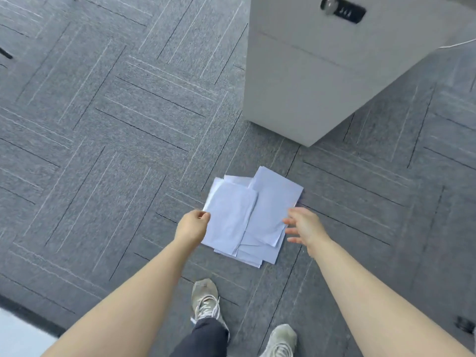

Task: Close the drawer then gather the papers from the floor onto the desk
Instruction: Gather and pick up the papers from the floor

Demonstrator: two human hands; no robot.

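A loose pile of white papers (249,215) lies on the grey carpet in front of my feet. My left hand (192,226) pinches the left edge of the top sheet. My right hand (302,225) hovers at the pile's right edge with fingers spread, its fingertips at or just over the sheets. A white drawer cabinet (322,73) with a combination lock (342,10) stands beyond the pile, upper right; its drawer fronts sit flush.
Grey patterned carpet tiles (116,124) stretch all around. My two shoes (206,302) stand just behind the pile. A white surface edge (18,333) shows at the lower left. A thin white cable (456,43) runs right of the cabinet.
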